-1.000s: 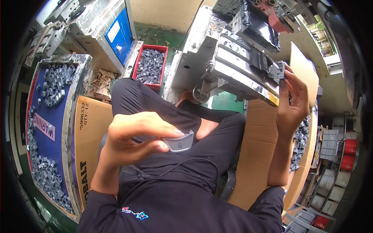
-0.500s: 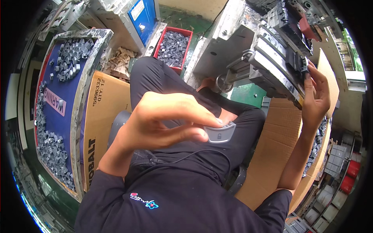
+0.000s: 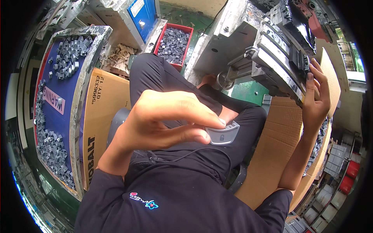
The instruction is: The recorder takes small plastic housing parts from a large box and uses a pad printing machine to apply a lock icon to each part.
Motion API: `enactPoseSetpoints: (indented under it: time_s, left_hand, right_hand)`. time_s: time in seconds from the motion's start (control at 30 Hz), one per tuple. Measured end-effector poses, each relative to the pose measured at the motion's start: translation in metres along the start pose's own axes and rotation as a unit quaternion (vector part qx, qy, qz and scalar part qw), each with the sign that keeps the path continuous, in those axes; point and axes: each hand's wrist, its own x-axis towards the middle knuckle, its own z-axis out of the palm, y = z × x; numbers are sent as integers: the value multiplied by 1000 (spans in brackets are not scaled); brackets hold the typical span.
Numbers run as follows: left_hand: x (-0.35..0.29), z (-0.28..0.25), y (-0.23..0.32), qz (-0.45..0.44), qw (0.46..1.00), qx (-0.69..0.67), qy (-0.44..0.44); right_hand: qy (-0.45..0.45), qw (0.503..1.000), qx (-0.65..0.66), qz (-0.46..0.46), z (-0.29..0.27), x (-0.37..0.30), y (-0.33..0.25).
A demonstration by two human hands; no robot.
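Between the thumb and index finger of my left hand, a small grey plastic button cap is pinched above my lap. Its face carries a padlock symbol, and its lower edge is curved and paler. On the right, my right hand is raised beside the bench machine, its fingers stretched upward. The fingertips are close to a black block on the machine's metal bed; whether they touch it I cannot tell. Nothing shows in that hand.
A blue-based tray with piles of small grey parts stands on the left, beside a cardboard box. A red bin of similar parts sits ahead on the floor. On the right, an open carton stands under my right arm.
The view has shifted slightly. My right fingers have come away a little from the black block, and the machine's red part shows higher. My left hand keeps the button cap, nudged slightly right.
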Motion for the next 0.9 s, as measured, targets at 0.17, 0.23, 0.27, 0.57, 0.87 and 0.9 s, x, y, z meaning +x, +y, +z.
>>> enactPoseSetpoints:
  time_s: [0.17,0.23,0.27,0.57,0.87,0.9]
  left_hand:
    - [1,1,1,2,1000,-2,1]
    - [2,1,1,4,1000,-4,1]
    - [1,1,1,6,1000,-5,1]
    - [0,2,6,9,1000,-1,-3]
    - [-2,1,11,15,1000,4,-3]
    - [-3,1,12,15,1000,5,-3]
  right_hand:
    - [-22,1000,-11,-17,-2,0,5]
    - [-29,999,3,-14,-3,-1,4]
    - [-33,999,-4,-9,-3,-2,2]
    - [-51,999,-18,4,-3,-9,-3]
    - [-32,998,-49,-18,-4,-14,-13]
    - [-13,998,-56,-26,-3,-15,-14]
